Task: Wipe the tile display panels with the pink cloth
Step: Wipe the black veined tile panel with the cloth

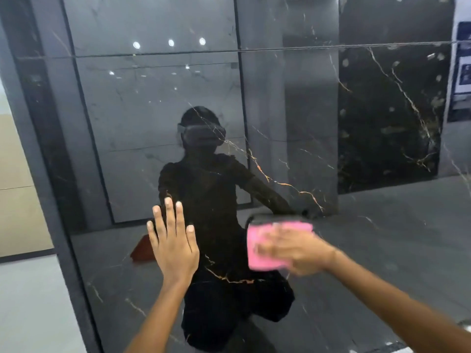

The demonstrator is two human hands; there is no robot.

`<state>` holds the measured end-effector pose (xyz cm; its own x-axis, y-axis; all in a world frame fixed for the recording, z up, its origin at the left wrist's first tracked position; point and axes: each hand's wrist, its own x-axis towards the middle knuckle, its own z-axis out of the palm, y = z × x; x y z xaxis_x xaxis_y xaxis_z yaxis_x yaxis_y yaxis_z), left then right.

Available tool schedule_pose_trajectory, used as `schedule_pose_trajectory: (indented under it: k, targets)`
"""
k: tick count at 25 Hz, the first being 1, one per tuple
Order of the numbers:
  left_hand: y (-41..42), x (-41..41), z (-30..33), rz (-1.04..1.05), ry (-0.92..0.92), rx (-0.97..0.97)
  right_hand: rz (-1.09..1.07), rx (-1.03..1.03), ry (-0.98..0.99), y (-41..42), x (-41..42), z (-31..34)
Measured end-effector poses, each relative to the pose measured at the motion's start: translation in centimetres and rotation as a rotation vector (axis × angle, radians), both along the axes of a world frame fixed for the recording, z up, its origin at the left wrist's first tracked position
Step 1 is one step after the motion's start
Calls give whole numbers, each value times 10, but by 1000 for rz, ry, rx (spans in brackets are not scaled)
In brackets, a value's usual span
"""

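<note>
- The person faces a tall, glossy dark marble tile panel (318, 138) with gold veins, polished enough to reflect them and the room behind.
- The left hand (173, 240) lies flat against the panel, fingers straight and spread wide, holding nothing; it looks like a brace.
- The right hand (298, 250) is blurred, so I cannot tell exactly how its fingers lie, but it presses the pink cloth (265, 247) against the tile low on the panel, right of the left hand and well apart from it.
- How far along: the wiping seems to be under way on the lower middle of this panel. I see no obvious smears or wet streaks, so I cannot tell which parts are already done; I would guess the upper stretch above the horizontal seam (280, 49) and the far right side still need a pass.
- Other panels would remain too, such as the pale tile (15, 174) at the left.
- Edges: a dark frame strip (63, 212) bounds the panel on the left, near the left hand. The seam crosses high above both hands.
- Room to move: open tile lies right of and above the cloth, nothing in its way; leftward, the braced hand would have to shift first.
</note>
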<state>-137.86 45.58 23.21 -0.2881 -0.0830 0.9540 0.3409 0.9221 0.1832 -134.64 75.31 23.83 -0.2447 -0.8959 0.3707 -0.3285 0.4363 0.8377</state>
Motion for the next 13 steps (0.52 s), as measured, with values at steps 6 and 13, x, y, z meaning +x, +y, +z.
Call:
schedule_pose_trajectory:
  k: [6,13]
  targets:
    - [0,-3,0,-23,14,21,162,-1150,83,-37,-13,179]
    - [-12,2,-4,-162,-11,10,-6,293,-262,-58,3,-54]
